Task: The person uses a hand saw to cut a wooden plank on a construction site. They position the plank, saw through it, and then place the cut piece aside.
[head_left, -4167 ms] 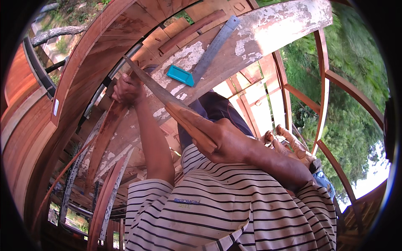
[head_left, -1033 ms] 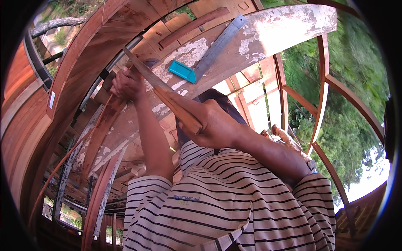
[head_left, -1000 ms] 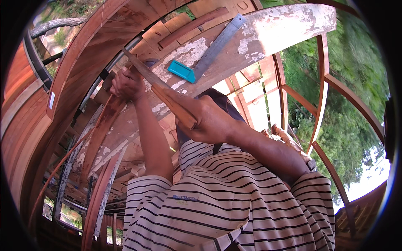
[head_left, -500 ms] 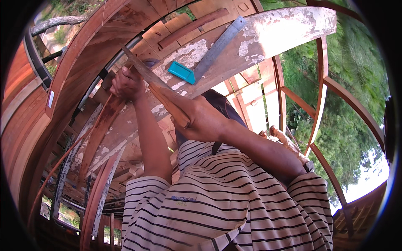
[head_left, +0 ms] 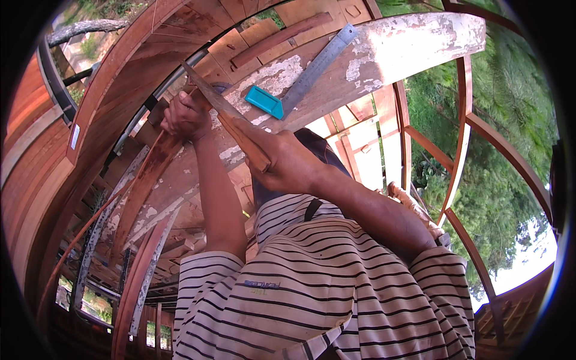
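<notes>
Fingers of both hands clenched on wood strip [head_left: 225, 117]: left hand [head_left: 186, 114] at far end, right hand [head_left: 288, 165] at near end. Strip's long axis runs diagonally, pointing far-left, over painted plank [head_left: 384, 54] beside square ruler [head_left: 303, 81].

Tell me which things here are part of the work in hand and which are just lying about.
In use: wooden strip, held by left hand and right hand; paint-flecked plank under it.
Lying about: try square with teal handle; wood pieces behind.

Rough wooden plank [head_left: 414, 45] with flaking white paint, matt metal square [head_left: 315, 69] with teal plastic stock, reddish smooth wood strip [head_left: 231, 123]
</notes>
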Available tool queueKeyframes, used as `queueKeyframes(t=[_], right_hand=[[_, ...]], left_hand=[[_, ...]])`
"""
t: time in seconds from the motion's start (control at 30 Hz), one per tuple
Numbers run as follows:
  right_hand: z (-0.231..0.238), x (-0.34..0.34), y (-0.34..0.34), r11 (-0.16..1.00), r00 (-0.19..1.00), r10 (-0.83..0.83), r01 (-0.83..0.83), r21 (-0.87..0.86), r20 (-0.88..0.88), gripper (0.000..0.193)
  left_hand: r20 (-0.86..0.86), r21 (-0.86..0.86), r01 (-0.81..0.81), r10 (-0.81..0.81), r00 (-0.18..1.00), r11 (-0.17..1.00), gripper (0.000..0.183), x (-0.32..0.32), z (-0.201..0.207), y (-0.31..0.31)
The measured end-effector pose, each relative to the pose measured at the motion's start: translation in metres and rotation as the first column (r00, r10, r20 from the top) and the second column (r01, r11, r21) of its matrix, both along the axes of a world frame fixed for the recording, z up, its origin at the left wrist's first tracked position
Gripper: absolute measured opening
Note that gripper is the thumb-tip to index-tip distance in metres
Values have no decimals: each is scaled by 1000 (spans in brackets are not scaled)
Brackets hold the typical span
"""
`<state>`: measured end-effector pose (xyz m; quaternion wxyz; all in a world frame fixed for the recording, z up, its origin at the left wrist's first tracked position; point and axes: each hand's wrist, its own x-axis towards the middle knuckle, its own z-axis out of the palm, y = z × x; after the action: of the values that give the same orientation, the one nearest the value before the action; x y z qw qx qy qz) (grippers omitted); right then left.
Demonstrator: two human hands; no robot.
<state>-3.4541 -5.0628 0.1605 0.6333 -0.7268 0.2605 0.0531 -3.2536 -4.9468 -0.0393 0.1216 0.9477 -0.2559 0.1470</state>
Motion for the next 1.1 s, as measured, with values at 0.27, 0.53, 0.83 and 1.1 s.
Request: queueKeyframes(t=[0.27,0.53,0.83,1.1], right_hand=[[71,-49,-11,978,989,-142,134,-163,-39,68],[131,-130,-18,806,984,-170,113,-581,-44,65],[141,-144,31,743,857,-512,410,-529,-54,63],[134,-133,46,700,745,-665,603,-382,-43,59]], left_hand=[[-258,69,69,-49,965,995,38,7,17,1],[-352,48,111,-88,932,993,34,4,19,17],[-868,-12,420,-218,446,907,42,44,74,-14],[-936,-315,613,-346,-72,725,24,71,24,-39]])
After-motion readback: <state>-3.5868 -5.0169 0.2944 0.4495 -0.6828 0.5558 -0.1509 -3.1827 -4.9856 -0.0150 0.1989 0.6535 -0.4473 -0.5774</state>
